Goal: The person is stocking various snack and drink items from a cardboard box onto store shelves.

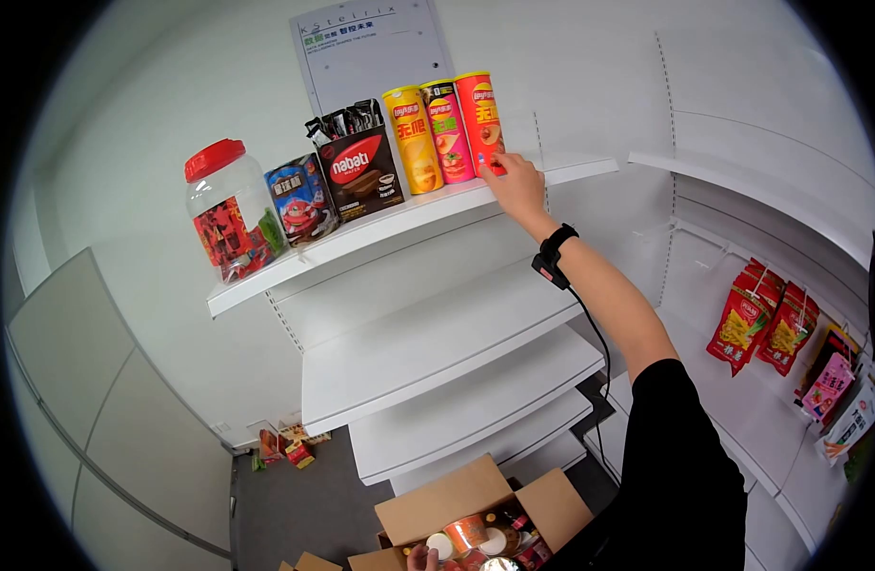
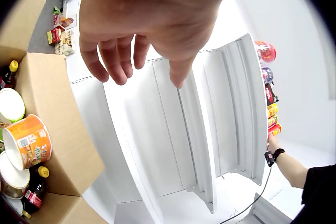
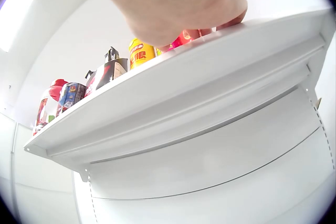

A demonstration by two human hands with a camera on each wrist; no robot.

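My right hand (image 1: pixel 517 186) touches the lower front of a red chip can (image 1: pixel 479 119), its fingertips overlapping the label. The can stands upright at the right end of a row on the top shelf (image 1: pixel 380 224). Beside it are a pink and black chip can (image 1: pixel 447 128) and a yellow one (image 1: pixel 415 143). From below, in the right wrist view, the shelf edge hides part of the fingers. My left hand (image 2: pixel 152 24) holds nothing, its fingers hanging loosely. In the head view it is low, by the open cardboard box (image 1: pixel 447 497).
Farther left on the shelf are a Nabati wafer box (image 1: pixel 361 176), a blue tin (image 1: pixel 302 200) and a red-lidded jar (image 1: pixel 233 214). The box holds an orange noodle tub (image 1: pixel 467 533) and dark bottles (image 2: pixel 34 190). Red snack bags (image 1: pixel 747 314) hang at right. Lower shelves (image 1: pixel 447 333) lie beneath.
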